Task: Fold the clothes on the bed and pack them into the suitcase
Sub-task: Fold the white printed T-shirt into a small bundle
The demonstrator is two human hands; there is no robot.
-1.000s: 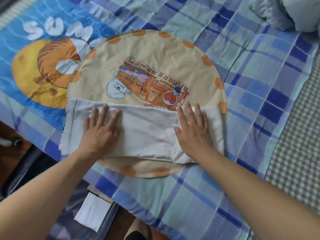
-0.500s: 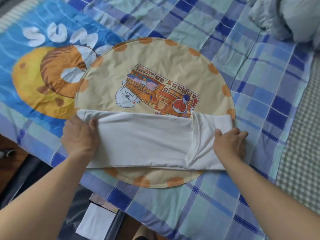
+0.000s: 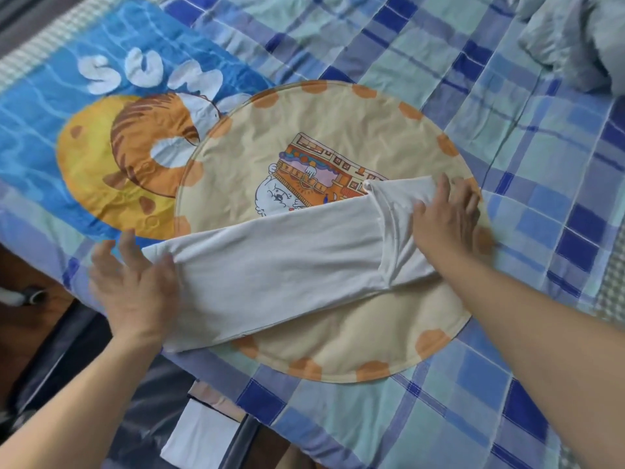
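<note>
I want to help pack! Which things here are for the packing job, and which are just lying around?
For the job: white garment, left hand, right hand, open suitcase with folded clothes.
Lying about: round cartoon mat, blue cat towel, grey bedding.

A bed under soft daylight, seen from above where I stand.

My bed (image 3: 422,35) fills nearly the whole view, covered by a checked sheet (image 3: 541,211) in dark blue, pale blue and mint green. A blue printed blanket (image 3: 40,137) with white letters and an orange striped cat curled on a yellow round lies across its left side. A round cream mat (image 3: 338,333) with orange spots along its rim and a cartoon print sits in the middle. Grey bedding (image 3: 575,38) bunches at the upper right corner. A green gingham cloth (image 3: 608,299) edges the right side. At lower left, brown floor (image 3: 30,319) shows beside the bed.
</note>
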